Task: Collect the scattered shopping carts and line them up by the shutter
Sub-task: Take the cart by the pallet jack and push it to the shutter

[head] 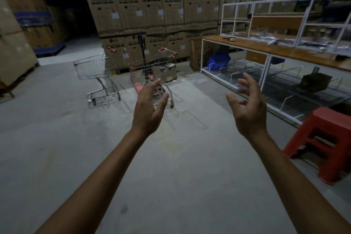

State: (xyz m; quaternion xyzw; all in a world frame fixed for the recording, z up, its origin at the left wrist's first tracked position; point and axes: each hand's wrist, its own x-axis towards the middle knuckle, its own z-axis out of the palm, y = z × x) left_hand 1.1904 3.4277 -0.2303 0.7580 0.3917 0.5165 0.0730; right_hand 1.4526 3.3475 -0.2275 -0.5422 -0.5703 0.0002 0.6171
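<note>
Grip apart, empty: left hand [147,109], right hand [247,109] spread; red-trimmed wire cart [152,65] beyond, concrete floor [171,167].

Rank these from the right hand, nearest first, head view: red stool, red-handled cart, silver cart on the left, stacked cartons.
1. Red stool: on the floor, low and to the right of the right hand.
2. Red-handled cart: ahead, centre.
3. Silver cart: ahead, further left.
4. Stacked cartons: at the back, behind both carts.
</note>
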